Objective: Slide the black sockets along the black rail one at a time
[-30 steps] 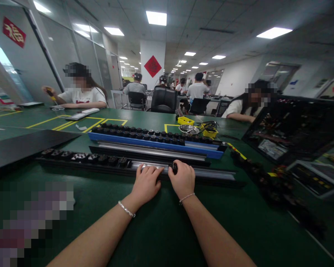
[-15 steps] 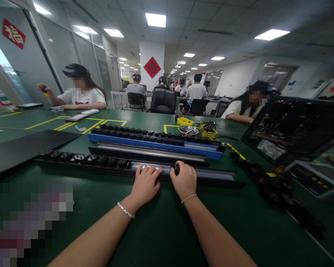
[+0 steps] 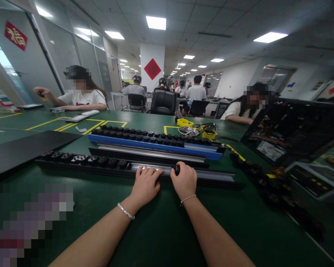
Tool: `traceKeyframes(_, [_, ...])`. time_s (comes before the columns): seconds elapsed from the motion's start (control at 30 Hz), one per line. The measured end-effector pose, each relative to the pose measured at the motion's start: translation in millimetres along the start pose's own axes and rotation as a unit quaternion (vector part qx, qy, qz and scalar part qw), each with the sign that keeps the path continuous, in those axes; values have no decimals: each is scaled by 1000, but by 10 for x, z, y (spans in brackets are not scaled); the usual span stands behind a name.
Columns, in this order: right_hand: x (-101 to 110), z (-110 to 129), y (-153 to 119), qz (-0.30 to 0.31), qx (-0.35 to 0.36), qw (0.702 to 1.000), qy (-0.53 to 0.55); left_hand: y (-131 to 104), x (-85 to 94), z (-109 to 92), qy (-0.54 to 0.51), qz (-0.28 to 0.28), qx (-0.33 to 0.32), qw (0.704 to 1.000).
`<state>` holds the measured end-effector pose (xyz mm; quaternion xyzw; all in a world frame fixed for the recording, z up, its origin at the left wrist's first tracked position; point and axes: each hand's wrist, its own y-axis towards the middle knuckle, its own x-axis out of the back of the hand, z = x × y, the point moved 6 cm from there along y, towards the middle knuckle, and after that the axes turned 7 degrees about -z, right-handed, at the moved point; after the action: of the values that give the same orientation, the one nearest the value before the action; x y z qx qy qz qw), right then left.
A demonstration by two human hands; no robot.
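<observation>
A long black rail (image 3: 219, 175) with a silvery channel lies across the table in front of me. Along its left part sits a row of small black modules (image 3: 102, 161) with metal contacts. My left hand (image 3: 146, 181) has its fingers curled over the near edge of this rail, just right of the row. Between the thumb and fingers of my right hand (image 3: 184, 180) is a small black module (image 3: 177, 170), held at the channel; whether it is seated there I cannot tell. My right palm hides part of the rail.
Behind lie another black rail (image 3: 150, 151) and a blue rail (image 3: 156, 144) bearing black modules. Further back are yellow bins (image 3: 185, 122) and a metal dish (image 3: 188, 131). More dark modules (image 3: 269, 185), a power supply (image 3: 317, 180) and an open computer case (image 3: 292, 129) stand right. Two people sit opposite.
My hands and the rail stay practically where they were. The person at the far left has moved a raised hand slightly outward.
</observation>
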<state>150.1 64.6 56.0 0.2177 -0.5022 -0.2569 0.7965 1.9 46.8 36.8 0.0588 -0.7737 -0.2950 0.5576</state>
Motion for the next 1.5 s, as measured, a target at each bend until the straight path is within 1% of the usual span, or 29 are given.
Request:
traceKeyframes(0.5, [-14,-75,9,0,-37,999,-6,-1,12,3,-2,3,2,1000])
traceKeyframes(0.87, [34,-113,30,14,-53,998,-11,3,16,-2,-3,3,2,1000])
traceKeyframes(1.03, [26,-136,32,21,-55,998,-7,-2,21,-7,1,3,2,1000])
traceKeyframes(1.27, [59,-220,38,13,-63,998,-4,-3,29,-7,-5,2,3,1000])
traceKeyframes(1.5, [83,-227,41,8,-57,998,-7,-1,33,-5,-7,1,1,1000])
